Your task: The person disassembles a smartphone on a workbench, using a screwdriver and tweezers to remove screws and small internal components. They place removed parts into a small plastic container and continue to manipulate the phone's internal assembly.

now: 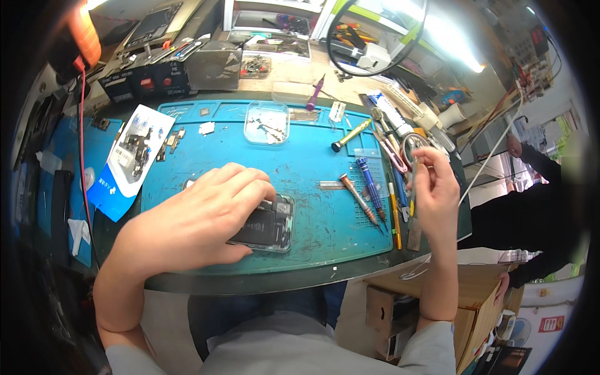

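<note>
An opened smartphone [286,232], its dark battery showing inside a pale frame, lies near the front of the blue work mat [312,250]. Over its left part curves my left hand [209,209], gripping it and hiding much of it. At the right side of the mat, among the tools, my right hand [434,181] is raised with thumb and fingers pinched on a slim grey metal tool [413,164]; its exact kind is not clear. Nearest to that hand are a yellow pen-like tool [395,215], a blue screwdriver [370,184] and a copper-coloured screwdriver [357,197].
A clear plastic box [267,123] of small parts sits at the mat's back. Left of it lies a white-and-blue packet [128,164] with a part inside. A round magnifier [331,47] hangs at the back. Another person's dark sleeve [531,206] shows at the right.
</note>
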